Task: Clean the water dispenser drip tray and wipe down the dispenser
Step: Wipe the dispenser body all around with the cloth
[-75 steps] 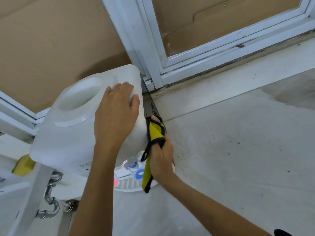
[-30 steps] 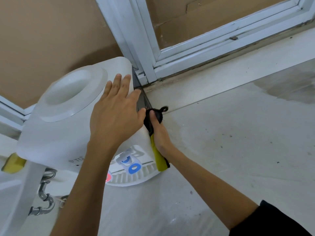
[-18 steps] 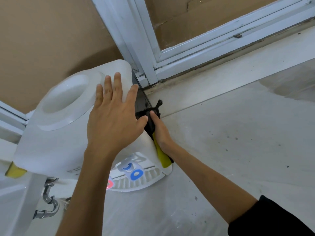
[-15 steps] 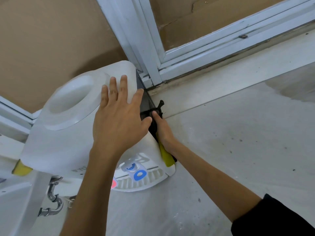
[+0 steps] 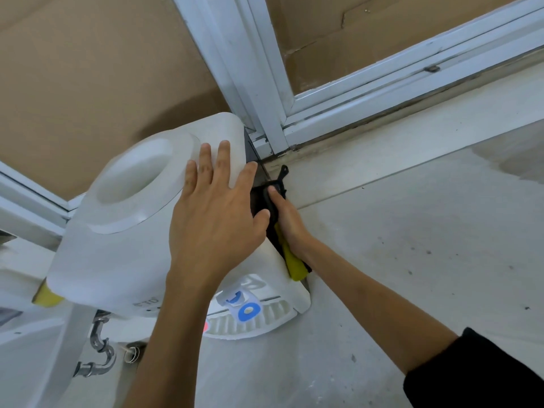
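A white water dispenser (image 5: 117, 251) stands on the pale floor, seen from above, its round bottle well at the top. My left hand (image 5: 216, 219) lies flat with spread fingers on the dispenser's top right corner. My right hand (image 5: 287, 220) presses a yellow and black cloth (image 5: 293, 262) against the dispenser's right side, by the dark back grille (image 5: 254, 160). The fingers are mostly hidden behind the cloth. At the dispenser's foot the white slotted drip tray (image 5: 265, 319) shows under a blue tap (image 5: 248, 309) and a red tap (image 5: 207, 324).
A white window frame (image 5: 250, 83) backed with brown cardboard rises just behind the dispenser. A white sink with a chrome drain pipe (image 5: 100, 348) sits at the lower left, with a yellow sponge (image 5: 47, 295) on it. A damp patch marks the floor at the far right.
My right hand has slid the cloth up the dispenser's right side towards the back grille. My left hand has flattened on the top corner and shifted slightly.
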